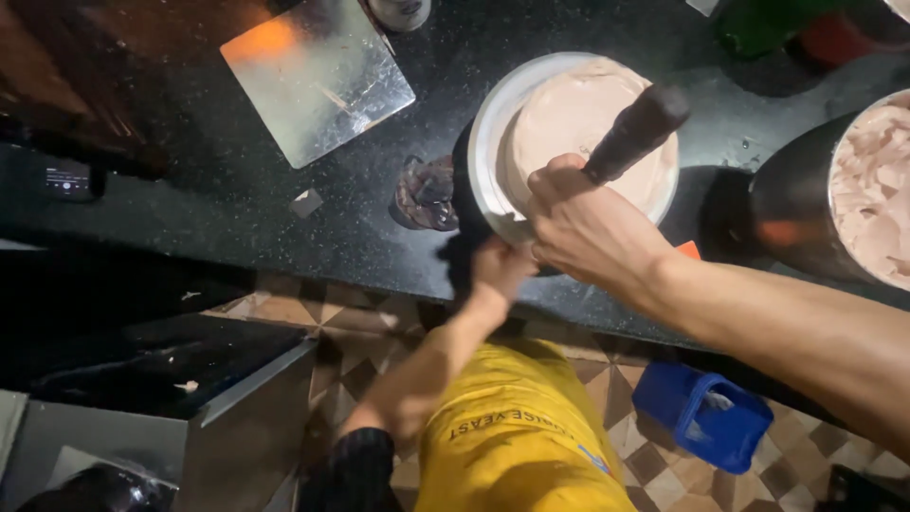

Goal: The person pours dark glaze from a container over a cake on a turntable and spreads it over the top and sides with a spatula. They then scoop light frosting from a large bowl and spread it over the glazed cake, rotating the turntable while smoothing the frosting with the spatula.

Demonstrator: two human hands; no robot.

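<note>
A round cake covered in pale pink cream (569,123) sits on a silver round plate (488,133) on the black counter (190,204). My right hand (583,223) is closed around a tool with a dark handle (637,128) that rises over the cake; its working end is hidden behind my hand. My left hand (500,267) reaches up from below and grips the near edge of the plate or the dark stand under it. It looks blurred.
A bowl of pink cream (877,190) stands at the right edge. A square silver board (318,76) lies at the back left, with a small dark phone (68,178) further left. A crumpled brown wrapper (427,194) lies beside the plate. A blue container (706,412) sits on the tiled floor.
</note>
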